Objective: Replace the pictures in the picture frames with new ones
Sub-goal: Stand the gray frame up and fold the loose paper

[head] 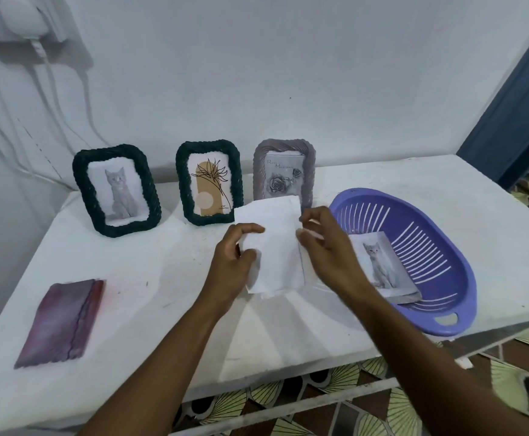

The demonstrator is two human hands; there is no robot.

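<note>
Paper: white sheet (272, 243) is held up over the table (162, 278), blank side to the camera, just in front of the grey frame (258, 171). Left hand (236, 262) pinches its left edge, thumb on top w/ fingers behind. Right hand (329, 247) has curled fingers clamped on the right edge. Can't tell if it's one sheet or several.

Progress, as a judgement: left green frame (81, 180) shows a cat pic that matches the cat print (382, 269) lying in the purple basket (423, 243), so that one is prob. done. Middle green frame (183, 184) has a plant drawing and the grey one a rose card w/ lettering. Both look like stock inserts, so approx. two swaps are left. All three stand upright at the back by the wall.

Maroon flat piece (62, 322) lies front left, well apart from the rest. Unclear what it is.
</note>
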